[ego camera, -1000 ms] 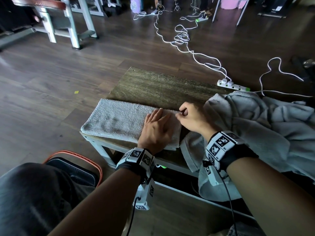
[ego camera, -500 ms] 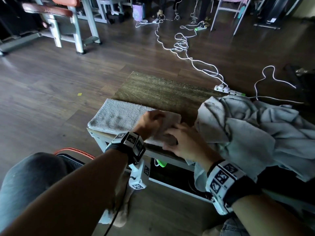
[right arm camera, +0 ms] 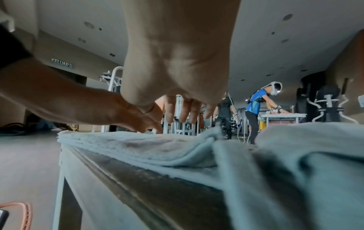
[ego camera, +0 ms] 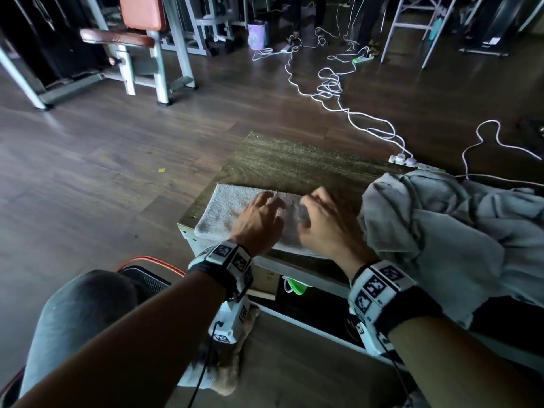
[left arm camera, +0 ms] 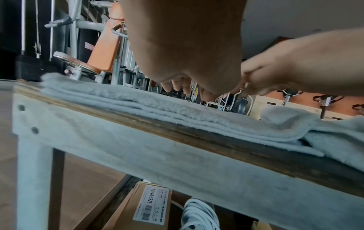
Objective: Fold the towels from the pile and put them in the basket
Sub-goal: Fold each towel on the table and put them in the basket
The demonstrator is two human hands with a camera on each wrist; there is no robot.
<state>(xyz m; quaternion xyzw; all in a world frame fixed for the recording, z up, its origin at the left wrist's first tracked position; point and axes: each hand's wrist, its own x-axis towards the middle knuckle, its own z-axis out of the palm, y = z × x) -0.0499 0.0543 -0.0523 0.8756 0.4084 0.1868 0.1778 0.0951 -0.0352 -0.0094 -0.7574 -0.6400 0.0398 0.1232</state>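
Observation:
A light grey towel (ego camera: 223,213) lies folded in layers on the near left corner of the low wooden table (ego camera: 294,163). Both my hands are over its right part. My left hand (ego camera: 262,222) lies palm down, its straight fingers touching the cloth. My right hand (ego camera: 326,228) is beside it, fingers spread and pointing down, holding nothing. In the left wrist view the towel's stacked edges (left arm camera: 157,109) run along the table's front edge. The crumpled towel pile (ego camera: 441,237) covers the table's right side. The black basket with an orange rim (ego camera: 153,260) stands on the floor at lower left, partly hidden by my arm.
My knee (ego camera: 82,313) is beside the basket. A power strip (ego camera: 403,160) and white cables (ego camera: 329,86) lie on the floor behind the table. A gym bench (ego camera: 141,39) stands at the far left. A cardboard box (left arm camera: 149,207) sits under the table. Other people (right arm camera: 256,105) work far behind.
My right hand has let go of the towel's right end, which it pinched a second ago, and has come over the towel beside my left hand. My view has tilted up.

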